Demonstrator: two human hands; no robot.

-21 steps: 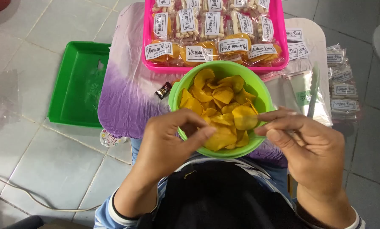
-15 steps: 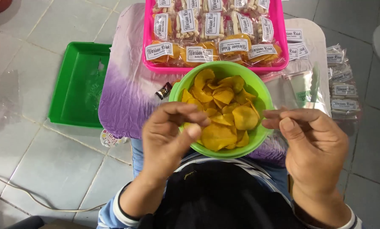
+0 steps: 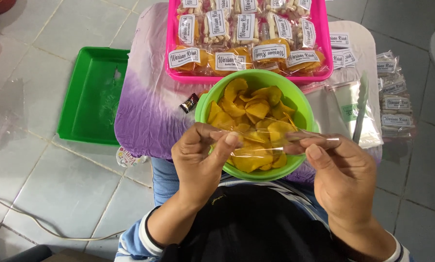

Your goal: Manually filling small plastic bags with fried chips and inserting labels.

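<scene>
A clear plastic bag (image 3: 271, 145) is stretched between the two hands directly over the near rim of the green bowl (image 3: 300, 104), so anything that slips from its mouth would land back among the chips. The left hand (image 3: 200, 162) pinches one edge of the film between thumb and fingertips; the right hand (image 3: 341, 177) pinches the opposite edge the same way, with the remaining fingers curled under. Held taut like this, the bag seems to be having its mouth worked apart, though the film is too sheer to tell whether it is open yet.

The bowl sits at the near edge of the small table, which is draped in a white-and-purple cloth (image 3: 145, 111), close against the person's lap for short reaches. It is heaped with yellow chips (image 3: 254, 114). Touching its far rim is a pink tray (image 3: 324, 53) at the table's far edge, filled with sealed, labelled snack packets (image 3: 229, 60) laid in rows. Near the right edge lie flat empty bags (image 3: 346, 104) with a pair of tongs (image 3: 360, 109) across them. A small dark wrapped sweet (image 3: 189, 103) rests just left of the bowl. A green tray (image 3: 94, 94) lies on the tiled floor beside the table's left edge.
</scene>
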